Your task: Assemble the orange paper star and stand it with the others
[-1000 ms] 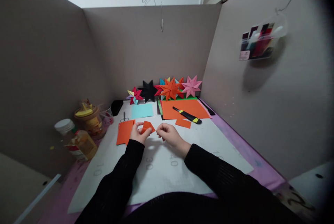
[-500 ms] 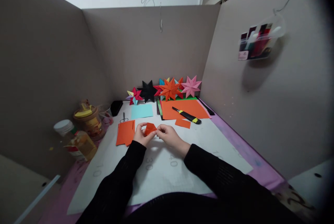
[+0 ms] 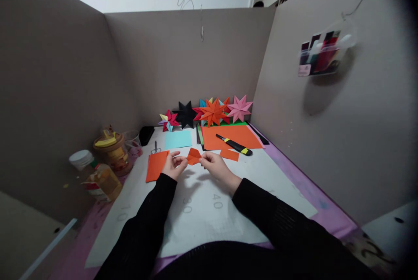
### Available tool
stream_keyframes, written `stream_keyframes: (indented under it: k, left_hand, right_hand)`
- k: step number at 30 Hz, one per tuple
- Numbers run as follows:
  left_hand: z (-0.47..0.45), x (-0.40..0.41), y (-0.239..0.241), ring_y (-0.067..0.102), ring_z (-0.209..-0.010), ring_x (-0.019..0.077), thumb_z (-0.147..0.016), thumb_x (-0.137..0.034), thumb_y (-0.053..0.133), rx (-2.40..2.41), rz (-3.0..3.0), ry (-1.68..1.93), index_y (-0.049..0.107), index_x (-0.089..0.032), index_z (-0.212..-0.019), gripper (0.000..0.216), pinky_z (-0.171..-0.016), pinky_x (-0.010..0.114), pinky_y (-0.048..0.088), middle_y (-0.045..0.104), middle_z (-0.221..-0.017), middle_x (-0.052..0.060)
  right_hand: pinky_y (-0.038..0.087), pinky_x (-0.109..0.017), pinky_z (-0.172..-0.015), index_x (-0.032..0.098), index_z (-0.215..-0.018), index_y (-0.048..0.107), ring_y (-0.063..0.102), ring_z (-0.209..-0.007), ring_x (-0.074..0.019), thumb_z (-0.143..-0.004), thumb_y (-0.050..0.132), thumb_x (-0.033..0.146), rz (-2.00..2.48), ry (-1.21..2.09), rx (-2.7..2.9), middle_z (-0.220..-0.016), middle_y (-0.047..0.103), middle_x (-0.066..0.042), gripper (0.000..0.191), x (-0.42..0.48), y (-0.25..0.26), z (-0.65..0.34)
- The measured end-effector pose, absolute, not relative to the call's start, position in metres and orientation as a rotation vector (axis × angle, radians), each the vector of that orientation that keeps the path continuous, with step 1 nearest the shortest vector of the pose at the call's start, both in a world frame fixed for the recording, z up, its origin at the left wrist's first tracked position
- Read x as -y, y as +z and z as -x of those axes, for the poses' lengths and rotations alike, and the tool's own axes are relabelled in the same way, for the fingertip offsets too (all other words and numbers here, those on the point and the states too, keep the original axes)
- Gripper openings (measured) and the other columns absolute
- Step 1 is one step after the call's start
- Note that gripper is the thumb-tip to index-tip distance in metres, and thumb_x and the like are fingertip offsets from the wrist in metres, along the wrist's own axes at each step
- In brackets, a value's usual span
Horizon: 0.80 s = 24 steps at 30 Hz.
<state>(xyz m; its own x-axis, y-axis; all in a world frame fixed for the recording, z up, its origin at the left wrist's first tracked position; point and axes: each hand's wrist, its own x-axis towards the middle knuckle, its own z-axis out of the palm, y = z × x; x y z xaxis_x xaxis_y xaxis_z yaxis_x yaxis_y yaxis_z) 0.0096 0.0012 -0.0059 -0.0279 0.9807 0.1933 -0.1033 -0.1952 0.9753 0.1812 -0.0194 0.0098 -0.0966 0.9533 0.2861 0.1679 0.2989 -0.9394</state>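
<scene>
A small folded orange paper piece (image 3: 193,156) is held just above the white sheet (image 3: 209,210) between both hands. My left hand (image 3: 173,166) pinches its left edge with curled fingers. My right hand (image 3: 214,165) pinches its right edge. Left of my left hand lies a stack of orange paper squares (image 3: 156,165). A small orange scrap (image 3: 229,154) lies just beyond my right hand.
Paper stars (image 3: 212,112) lean on the back cardboard wall. In front of them lie a large orange sheet (image 3: 231,135) with a black-and-yellow cutter (image 3: 234,144), a light blue square (image 3: 178,139) and small scissors (image 3: 156,147). Jars and a bottle (image 3: 103,163) stand at the left.
Both hands have lifted slightly away from me with the folded orange piece. The right hand, apart from it a second ago, now pinches its right edge.
</scene>
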Motion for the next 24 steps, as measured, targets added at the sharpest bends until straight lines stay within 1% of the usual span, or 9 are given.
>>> stream_keyframes:
  k: [2,5,8,10,15,18,20,24]
  left_hand:
    - [-0.014,0.000,-0.009,0.063,-0.067,0.0148,-0.050,-0.034,0.076,-0.989,-1.275,1.371,0.043,-0.016,-0.101,0.063,-0.063,0.026,0.048,0.066,-0.073,0.002]
    - [-0.019,0.005,-0.009,0.062,-0.057,0.0149,-0.049,-0.034,0.077,-1.008,-1.312,1.255,0.042,-0.016,-0.107,0.070,-0.057,0.025,0.047,0.066,-0.063,0.001]
    - [-0.018,0.007,-0.007,0.058,-0.045,0.0133,-0.048,-0.035,0.078,-1.056,-1.311,1.217,0.043,-0.016,-0.102,0.067,-0.049,0.023,0.044,0.062,-0.053,-0.003]
    - [-0.015,0.006,-0.006,0.056,-0.042,0.0128,-0.047,-0.035,0.079,-1.086,-1.291,1.220,0.043,-0.017,-0.097,0.064,-0.047,0.023,0.044,0.062,-0.051,-0.003]
    - [-0.010,0.001,-0.005,0.058,-0.044,0.0142,-0.043,-0.036,0.080,-1.117,-1.219,1.258,0.043,-0.017,-0.094,0.066,-0.047,0.024,0.045,0.066,-0.055,0.001]
    - [-0.009,0.001,-0.006,0.059,-0.045,0.0144,-0.045,-0.036,0.080,-1.122,-1.206,1.253,0.043,-0.016,-0.095,0.066,-0.048,0.025,0.046,0.066,-0.055,0.000]
    - [-0.011,0.002,-0.007,0.059,-0.044,0.0140,-0.045,-0.036,0.080,-1.122,-1.223,1.237,0.042,-0.017,-0.094,0.064,-0.048,0.025,0.046,0.065,-0.054,-0.001]
    - [-0.018,0.005,-0.010,0.057,-0.042,0.0127,-0.046,-0.034,0.079,-1.079,-1.273,1.225,0.041,-0.017,-0.093,0.062,-0.046,0.023,0.044,0.063,-0.051,-0.002]
  right_hand:
    - [0.032,-0.021,-0.052,0.018,-0.061,0.046,0.042,-0.056,-0.0101,-0.074,0.050,0.029,1.066,0.951,1.567,-0.059,0.045,0.004,0.017,0.022,0.010,-0.179]
    - [0.032,-0.021,-0.053,0.017,-0.062,0.048,0.043,-0.058,-0.0104,-0.074,0.051,0.027,1.073,0.972,1.644,-0.060,0.047,0.003,0.016,0.026,0.010,-0.176]
    - [0.033,-0.022,-0.053,0.017,-0.063,0.051,0.045,-0.059,-0.0108,-0.074,0.051,0.027,1.090,0.982,1.672,-0.061,0.050,0.003,0.014,0.026,0.010,-0.175]
    - [0.034,-0.022,-0.054,0.017,-0.064,0.052,0.046,-0.059,-0.0109,-0.073,0.051,0.026,1.087,0.980,1.675,-0.062,0.051,0.003,0.013,0.025,0.010,-0.176]
    - [0.035,-0.022,-0.054,0.017,-0.066,0.053,0.047,-0.057,-0.0106,-0.073,0.051,0.024,1.078,1.008,1.659,-0.062,0.052,0.003,0.011,0.021,0.014,-0.184]
    - [0.036,-0.022,-0.054,0.017,-0.068,0.054,0.047,-0.056,-0.0100,-0.074,0.051,0.027,1.064,1.032,1.608,-0.062,0.053,0.003,0.012,0.019,0.013,-0.185]
    - [0.036,-0.022,-0.055,0.017,-0.072,0.056,0.048,-0.058,-0.0102,-0.074,0.053,0.030,1.045,1.043,1.617,-0.065,0.054,0.002,0.014,0.020,0.011,-0.182]
    - [0.035,-0.022,-0.054,0.016,-0.066,0.055,0.047,-0.059,-0.0105,-0.072,0.054,0.028,1.067,1.032,1.646,-0.063,0.053,0.002,0.014,0.022,0.007,-0.177]
